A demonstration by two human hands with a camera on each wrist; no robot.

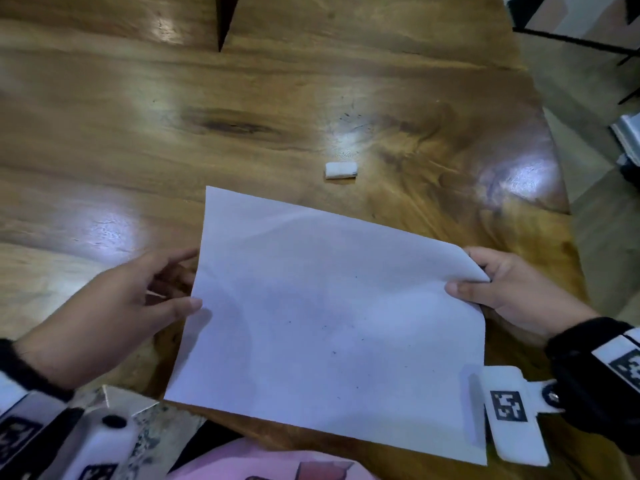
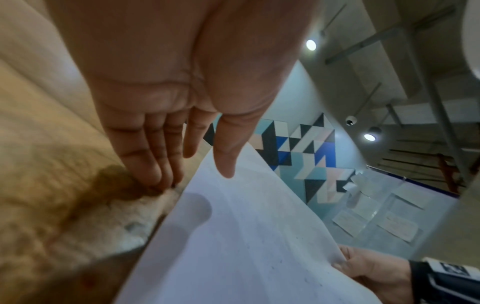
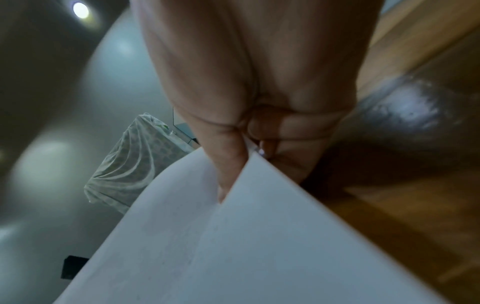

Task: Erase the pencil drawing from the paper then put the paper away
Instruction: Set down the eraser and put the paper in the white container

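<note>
A white sheet of paper [image 1: 329, 323] with only a few faint pencil specks is lifted at a tilt over the wooden table [image 1: 173, 133]. My right hand [image 1: 495, 275] pinches its right edge, thumb on top and fingers underneath; the right wrist view shows that pinch [image 3: 241, 160] on the paper [image 3: 233, 257]. At the sheet's left edge my left hand [image 1: 188, 278] is open. Its thumb reaches over the paper [image 2: 246, 246], and the straight fingers [image 2: 155, 164] stay beside it, holding nothing. A small white eraser [image 1: 340, 171] lies on the table beyond the sheet.
Dark eraser crumbs [image 1: 353, 119] are scattered on the wood behind the eraser. The table's rounded right edge [image 1: 561, 188] drops to the floor. A dark wedge-shaped gap [image 1: 225, 19] cuts into the far tabletop. Pink clothing [image 1: 277, 462] shows at the near edge.
</note>
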